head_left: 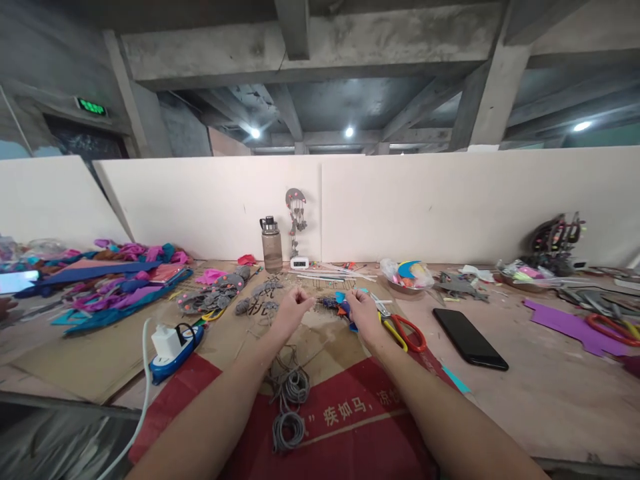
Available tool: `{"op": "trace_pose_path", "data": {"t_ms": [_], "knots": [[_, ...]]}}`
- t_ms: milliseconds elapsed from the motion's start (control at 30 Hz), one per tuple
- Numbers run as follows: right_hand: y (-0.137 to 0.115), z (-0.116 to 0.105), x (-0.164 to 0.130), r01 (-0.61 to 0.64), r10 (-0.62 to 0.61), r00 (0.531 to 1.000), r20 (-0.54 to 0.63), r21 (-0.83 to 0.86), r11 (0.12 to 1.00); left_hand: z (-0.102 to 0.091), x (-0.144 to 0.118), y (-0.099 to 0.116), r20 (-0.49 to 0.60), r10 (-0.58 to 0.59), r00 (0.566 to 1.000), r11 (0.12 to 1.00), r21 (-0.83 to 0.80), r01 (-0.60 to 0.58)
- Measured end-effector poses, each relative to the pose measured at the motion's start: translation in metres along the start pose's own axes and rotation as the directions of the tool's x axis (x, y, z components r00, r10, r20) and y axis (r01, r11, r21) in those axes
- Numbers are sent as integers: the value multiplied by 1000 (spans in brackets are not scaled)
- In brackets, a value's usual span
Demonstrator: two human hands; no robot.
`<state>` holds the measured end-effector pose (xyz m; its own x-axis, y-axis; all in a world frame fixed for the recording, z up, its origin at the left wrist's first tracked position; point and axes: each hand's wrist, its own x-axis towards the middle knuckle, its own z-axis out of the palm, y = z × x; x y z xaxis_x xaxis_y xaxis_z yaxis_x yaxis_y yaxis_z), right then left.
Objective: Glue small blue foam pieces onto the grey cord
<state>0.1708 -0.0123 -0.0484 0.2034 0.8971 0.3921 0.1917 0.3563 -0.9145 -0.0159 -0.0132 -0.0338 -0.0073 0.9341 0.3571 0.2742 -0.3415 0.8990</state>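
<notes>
Together, both hands sit above the gray cord coil (290,400) on the bench (540,380): left hand (293,310) pinched shut on a thin cord, right hand (363,313) closed around a blue felt piece (345,308), red-handled scissors (407,331) just beside it.

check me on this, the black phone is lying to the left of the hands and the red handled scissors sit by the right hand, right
Not quite. In the head view the black phone lies to the right of the hands, past the red handled scissors, which do sit by the right hand.
</notes>
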Motion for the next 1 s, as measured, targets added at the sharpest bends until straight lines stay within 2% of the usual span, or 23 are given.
{"op": "trace_pose_path", "data": {"t_ms": [100,200,433,600,733,1000], "knots": [[1,-2,3,1,-2,999,-40,-14,1000,-3,2,1,-90,40,995,996,84,-32],[1,-3,5,15,-17,998,-55,-31,999,-7,2,4,-136,76,988,989,135,-58],[-5,-3,3,73,-73,997,7,-47,996,-15,3,4,-208,105,972,984,166,-71],[-10,-3,-1,100,-97,994,56,-58,993,-15,4,-2,-190,121,974,979,186,-85],[-12,-2,-4,110,-104,991,81,-77,991,-12,1,0,-122,108,987,984,154,-88],[-18,1,-11,186,-166,972,167,-112,976,-6,0,3,-5,34,999,999,11,-34]]}}
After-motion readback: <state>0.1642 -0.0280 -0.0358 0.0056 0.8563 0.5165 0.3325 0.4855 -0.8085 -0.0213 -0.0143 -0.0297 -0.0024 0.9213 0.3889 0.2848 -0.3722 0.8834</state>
